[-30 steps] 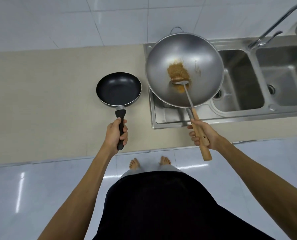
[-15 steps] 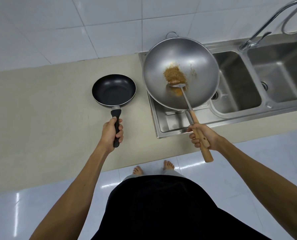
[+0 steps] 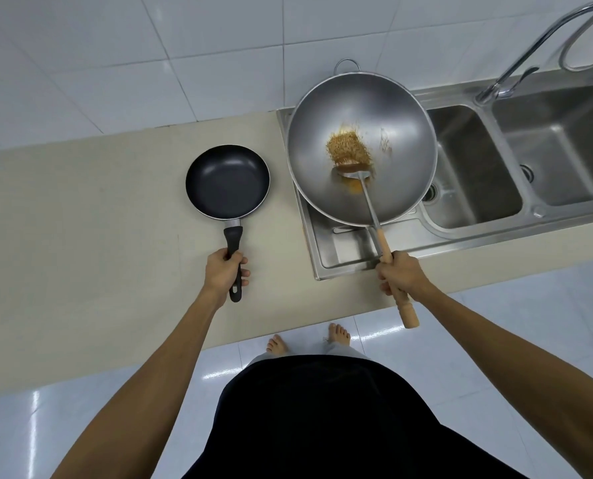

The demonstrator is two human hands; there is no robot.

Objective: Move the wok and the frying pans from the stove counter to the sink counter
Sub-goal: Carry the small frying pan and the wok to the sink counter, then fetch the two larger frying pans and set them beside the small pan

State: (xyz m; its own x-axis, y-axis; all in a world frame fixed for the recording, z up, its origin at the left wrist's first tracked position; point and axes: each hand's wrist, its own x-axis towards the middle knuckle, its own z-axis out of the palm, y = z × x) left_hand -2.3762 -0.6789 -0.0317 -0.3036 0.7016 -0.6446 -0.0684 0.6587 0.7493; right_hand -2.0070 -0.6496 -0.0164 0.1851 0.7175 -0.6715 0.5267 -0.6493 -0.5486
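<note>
A small black frying pan [image 3: 227,181] is over the beige counter, just left of the sink unit. My left hand [image 3: 224,271] is closed around its black handle. A large steel wok [image 3: 391,133] with brown food residue is over the sink's drainboard [image 3: 336,250], its far loop handle toward the wall. A metal spatula [image 3: 355,174] lies inside it, in line with the wooden handle [image 3: 407,312] at the near rim. My right hand [image 3: 400,274] grips that wooden handle.
A steel double sink [image 3: 478,174] with a curved tap [image 3: 530,50] lies right of the wok. White wall tiles stand behind the counter. The counter's front edge runs just beyond my bare feet [image 3: 308,340] on the white floor.
Both hands keep their grips. The view has shifted, and the pan and wok stay in about the same place by the sink's left edge.
</note>
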